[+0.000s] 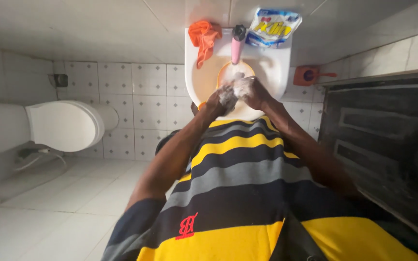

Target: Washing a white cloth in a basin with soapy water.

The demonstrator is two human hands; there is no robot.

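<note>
Head camera looks steeply down, close over washbasin.

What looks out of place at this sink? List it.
An orange cloth droops over the sink rim into the basin. A detergent pouch lies crumpled on the back ledge. Both hands are lathered; nothing looks spilled.

We saw our left hand and right hand pressed together, covered in white lather, over the white sink, below the pink bottle.

My hands pressed together over the basin, pink bottle just ahead, orange cloth ahead-left, detergent bag ahead-right, open bowl room to my left, toilet well apart.
</note>
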